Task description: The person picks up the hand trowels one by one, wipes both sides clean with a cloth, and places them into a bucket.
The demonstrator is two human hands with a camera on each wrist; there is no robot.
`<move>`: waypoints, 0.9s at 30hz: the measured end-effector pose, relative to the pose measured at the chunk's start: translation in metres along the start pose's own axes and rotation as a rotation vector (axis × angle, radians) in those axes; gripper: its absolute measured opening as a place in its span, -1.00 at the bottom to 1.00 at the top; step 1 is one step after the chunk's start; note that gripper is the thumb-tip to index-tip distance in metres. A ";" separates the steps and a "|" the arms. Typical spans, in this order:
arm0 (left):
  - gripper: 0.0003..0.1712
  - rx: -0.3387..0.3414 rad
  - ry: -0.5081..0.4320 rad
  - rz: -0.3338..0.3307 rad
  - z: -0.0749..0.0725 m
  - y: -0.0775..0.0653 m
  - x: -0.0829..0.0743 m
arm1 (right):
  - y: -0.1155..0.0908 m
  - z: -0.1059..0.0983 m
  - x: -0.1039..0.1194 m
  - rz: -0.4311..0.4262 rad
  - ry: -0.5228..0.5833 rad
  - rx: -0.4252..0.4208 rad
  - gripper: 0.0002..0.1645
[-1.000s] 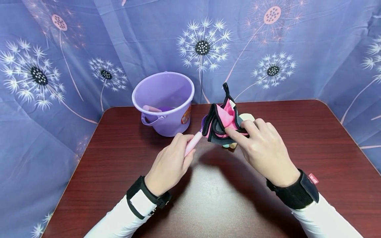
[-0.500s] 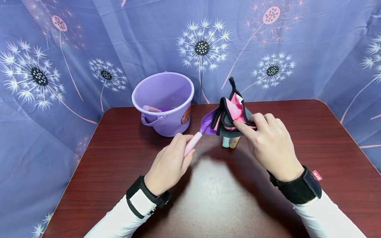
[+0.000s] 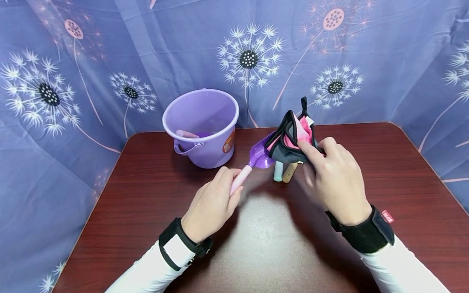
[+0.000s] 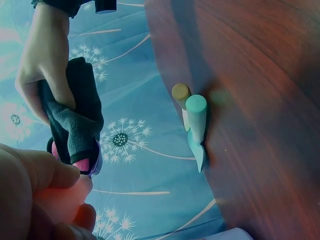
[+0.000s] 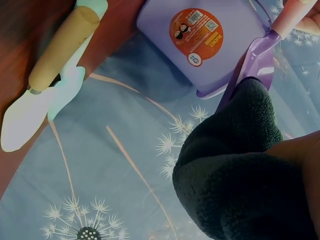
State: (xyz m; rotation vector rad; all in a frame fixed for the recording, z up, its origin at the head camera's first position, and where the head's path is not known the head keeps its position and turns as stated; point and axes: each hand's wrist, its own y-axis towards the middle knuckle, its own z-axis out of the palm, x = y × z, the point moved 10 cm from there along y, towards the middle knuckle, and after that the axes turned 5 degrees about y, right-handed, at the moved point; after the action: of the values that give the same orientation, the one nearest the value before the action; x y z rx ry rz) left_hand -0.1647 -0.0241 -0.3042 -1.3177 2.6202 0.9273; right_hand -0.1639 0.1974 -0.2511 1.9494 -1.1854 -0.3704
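In the head view, my left hand (image 3: 212, 201) grips the pink handle of a small purple scoop (image 3: 259, 156), its blade tilted up and to the right. My right hand (image 3: 337, 179) holds a bunched grey-and-pink cloth (image 3: 289, 154) with black edging and a hanging loop. The cloth covers the far end of the blade; the rest of the blade shows. From the right wrist, the grey cloth (image 5: 230, 135) wraps over the scoop's tip, below the pink handle (image 5: 297, 17). Part of my right thumb and fingers is hidden behind the fabric.
A purple bucket (image 3: 220, 150) stands at the back left with a pink-handled tool (image 3: 187, 133) inside. Beneath the cloth on the table lie a mint-handled shovel (image 3: 278, 171) and a wooden-handled trowel (image 3: 290, 172). A dandelion-patterned curtain (image 3: 183, 49) hangs behind the table.
The cloth in my right hand has shifted to the right along the scoop, uncovering most of its blade. My left hand has moved slightly right. The mint and wooden handles now show more.
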 end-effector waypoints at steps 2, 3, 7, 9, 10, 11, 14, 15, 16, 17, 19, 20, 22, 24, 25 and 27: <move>-0.66 0.001 -0.001 -0.005 0.001 0.000 0.000 | 0.000 -0.001 0.003 -0.006 0.002 -0.007 -0.47; -0.66 0.002 -0.001 -0.007 0.002 0.000 0.000 | 0.001 -0.001 0.005 -0.017 0.001 -0.009 -0.47; -0.68 0.006 -0.005 -0.015 0.004 0.000 0.000 | 0.003 -0.001 0.016 -0.087 0.005 -0.017 -0.47; -0.68 0.009 -0.010 -0.016 0.004 -0.001 0.000 | 0.003 0.000 0.024 -0.135 0.003 -0.017 -0.50; -0.68 0.011 -0.014 -0.017 0.004 -0.001 0.000 | 0.002 0.000 0.027 -0.159 0.002 -0.016 -0.51; -0.68 0.015 -0.018 -0.018 0.005 -0.001 0.000 | 0.002 0.001 0.031 -0.184 0.003 -0.013 -0.52; -0.69 0.029 -0.033 -0.022 0.005 -0.001 -0.001 | 0.000 0.004 0.041 -0.262 -0.002 -0.003 -0.52; -0.70 0.034 -0.035 -0.024 0.006 -0.001 -0.001 | 0.000 0.005 0.044 -0.286 -0.002 0.000 -0.52; -0.70 0.039 -0.040 -0.025 0.006 -0.001 -0.001 | -0.001 0.006 0.046 -0.307 -0.002 0.005 -0.53; -0.70 0.043 -0.045 -0.027 0.006 -0.001 -0.001 | -0.001 0.007 0.048 -0.326 -0.002 0.010 -0.55; -0.70 0.049 -0.049 -0.030 0.006 -0.001 0.000 | -0.001 0.008 0.052 -0.357 0.000 0.020 -0.56; -0.70 0.052 -0.050 -0.032 0.006 -0.001 0.000 | -0.002 0.009 0.053 -0.367 0.004 0.028 -0.56; -0.69 0.056 -0.054 -0.035 0.006 -0.001 0.001 | -0.001 0.009 0.053 -0.384 0.008 0.035 -0.58; -0.69 0.058 -0.052 -0.038 0.006 -0.001 0.002 | -0.001 0.008 0.053 -0.397 0.010 0.040 -0.58; -0.69 0.059 -0.053 -0.038 0.006 -0.001 0.002 | 0.000 0.007 0.053 -0.403 0.011 0.038 -0.58; -0.69 0.055 -0.051 -0.035 0.006 -0.001 0.003 | 0.001 0.005 0.052 -0.413 0.014 0.031 -0.58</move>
State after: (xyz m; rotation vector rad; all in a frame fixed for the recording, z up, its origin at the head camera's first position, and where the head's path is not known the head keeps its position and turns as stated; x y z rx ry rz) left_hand -0.1671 -0.0231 -0.3101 -1.3052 2.5567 0.8660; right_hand -0.1405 0.1508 -0.2452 2.2176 -0.7767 -0.5519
